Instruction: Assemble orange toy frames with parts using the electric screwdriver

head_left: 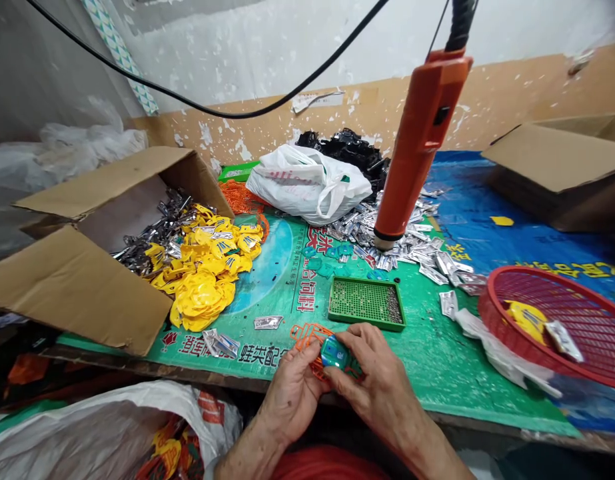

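Piece of teal plastic [336, 353], pinched in grip of right hand [374, 370], rightward against orange lattice [310, 331] grasped in left hand [297, 383], with long axis unclear.

The table [152, 369] is covered with green-and-blue sheeting [452, 373]; yellow pieces [204, 293] are heaped at left, a green tray [367, 323] set mid-frame, a red basket [587, 310] at right.
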The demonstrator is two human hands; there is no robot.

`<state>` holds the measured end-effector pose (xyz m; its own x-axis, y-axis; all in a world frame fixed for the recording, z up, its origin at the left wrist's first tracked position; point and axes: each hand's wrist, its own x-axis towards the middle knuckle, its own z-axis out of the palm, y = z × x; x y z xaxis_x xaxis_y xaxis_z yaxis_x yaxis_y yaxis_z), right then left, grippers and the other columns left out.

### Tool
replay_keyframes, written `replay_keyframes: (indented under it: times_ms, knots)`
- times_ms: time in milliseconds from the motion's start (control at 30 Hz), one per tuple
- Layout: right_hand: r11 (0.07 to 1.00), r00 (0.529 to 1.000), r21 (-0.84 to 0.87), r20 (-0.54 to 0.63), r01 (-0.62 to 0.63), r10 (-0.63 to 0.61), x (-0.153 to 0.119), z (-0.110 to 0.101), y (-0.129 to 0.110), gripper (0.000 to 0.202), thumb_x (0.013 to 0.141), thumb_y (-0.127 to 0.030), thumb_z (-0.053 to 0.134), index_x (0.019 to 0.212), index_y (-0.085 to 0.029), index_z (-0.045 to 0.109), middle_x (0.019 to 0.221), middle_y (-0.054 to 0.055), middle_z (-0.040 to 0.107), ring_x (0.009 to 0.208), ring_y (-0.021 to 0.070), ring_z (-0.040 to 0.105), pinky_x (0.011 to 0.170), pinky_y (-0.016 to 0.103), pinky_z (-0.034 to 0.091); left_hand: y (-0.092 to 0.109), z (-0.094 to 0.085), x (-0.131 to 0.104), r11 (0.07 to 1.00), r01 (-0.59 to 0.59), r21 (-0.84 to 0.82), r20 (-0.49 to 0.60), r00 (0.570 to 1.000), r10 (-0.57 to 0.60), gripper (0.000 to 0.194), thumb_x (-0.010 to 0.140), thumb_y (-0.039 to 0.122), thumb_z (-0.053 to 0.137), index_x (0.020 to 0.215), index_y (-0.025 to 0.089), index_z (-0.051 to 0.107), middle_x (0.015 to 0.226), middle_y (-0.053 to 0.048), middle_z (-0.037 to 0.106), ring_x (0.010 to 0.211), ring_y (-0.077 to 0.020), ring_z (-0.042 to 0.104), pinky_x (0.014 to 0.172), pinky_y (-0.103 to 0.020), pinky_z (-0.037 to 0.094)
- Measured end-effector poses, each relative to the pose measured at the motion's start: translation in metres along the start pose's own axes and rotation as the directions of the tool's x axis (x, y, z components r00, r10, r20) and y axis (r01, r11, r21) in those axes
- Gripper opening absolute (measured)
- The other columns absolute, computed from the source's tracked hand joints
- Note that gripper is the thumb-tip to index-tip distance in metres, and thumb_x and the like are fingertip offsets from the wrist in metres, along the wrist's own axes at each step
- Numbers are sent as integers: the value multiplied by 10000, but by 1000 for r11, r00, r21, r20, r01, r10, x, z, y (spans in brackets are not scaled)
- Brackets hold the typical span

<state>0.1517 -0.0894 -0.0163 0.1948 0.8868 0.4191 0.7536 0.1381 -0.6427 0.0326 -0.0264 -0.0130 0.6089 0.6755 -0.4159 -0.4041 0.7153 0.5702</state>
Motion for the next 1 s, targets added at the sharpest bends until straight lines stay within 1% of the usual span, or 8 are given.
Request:
replay_keyframes:
  times_ms: [67, 167, 333, 500, 667, 867, 933, 1000]
  knots:
    - [999, 999, 39, 29, -25, 24, 2, -2, 0, 253, 802, -188, 627, 1045, -173, 563, 900, 67, 537, 834, 212, 508, 695, 380, 486, 1, 1, 0, 1000, 12, -16, -5, 1000, -12, 91, 787, 206, 683, 849, 143, 708, 813, -32, 704, 691, -125, 610, 750, -280, 514]
    - [998, 998, 52, 50, -44, 42, 4, -4, 0, 237, 806, -191, 626, 1035, -178, 567, 897, 64, 537, 833, 211, 514, 689, 376, 490, 2, 1, -1, 1000, 19, -12, 21, 1000, -19, 93, 798, 212, 673, 851, 143, 708, 811, -34, 712, 684, -129, 622, 750, -288, 521]
    - [1000, 1000, 0, -23, 4, -4, -2, -2, 0, 309, 802, -166, 608, 1101, -167, 532, 982, 94, 525, 889, 226, 506, 719, 396, 505, -1, -2, 1, 999, -29, -12, 52, 998, 30, 134, 794, 210, 678, 892, 128, 718, 845, -49, 727, 720, -134, 645, 752, -255, 519]
    - [1000, 998, -21, -63, 23, -24, -7, 4, -3, 330, 805, -157, 591, 1121, -166, 498, 990, 100, 518, 894, 232, 508, 712, 393, 519, -2, -2, 2, 999, -51, -14, 47, 998, 52, 158, 747, 207, 718, 884, 129, 725, 842, -41, 727, 741, -129, 655, 773, -223, 506]
    - [994, 994, -100, -94, 43, -52, -9, 10, -11, 323, 803, -143, 568, 1115, -149, 483, 1005, 123, 531, 907, 253, 514, 706, 414, 531, 0, 1, -2, 996, -54, 74, 66, 997, 49, 278, 682, 126, 740, 954, 173, 701, 900, -27, 713, 831, -150, 653, 802, -227, 489]
    - [991, 996, -136, -80, 19, -30, -13, 18, -13, 239, 812, -121, 521, 1051, -121, 516, 896, 117, 543, 826, 247, 531, 626, 408, 544, -2, 2, 1, 973, -35, 230, 15, 999, 33, 235, 685, 143, 699, 914, 160, 651, 880, -35, 694, 763, -166, 644, 732, -261, 497]
    - [994, 999, -106, -44, 4, -8, -15, 16, -13, 257, 812, -118, 529, 1069, -124, 526, 893, 113, 551, 823, 242, 545, 632, 401, 550, -1, 2, 2, 962, -41, 270, 7, 999, 41, 240, 679, 149, 691, 914, 157, 643, 886, -39, 690, 779, -172, 641, 726, -259, 494]
    - [1000, 1000, -30, 28, -5, 6, -14, 5, -12, 316, 812, -140, 566, 1126, -148, 523, 951, 110, 566, 864, 233, 567, 683, 387, 561, 0, 3, 3, 953, -59, 297, 9, 998, 59, 265, 679, 159, 691, 940, 160, 644, 920, -44, 687, 823, -178, 635, 737, -256, 492]
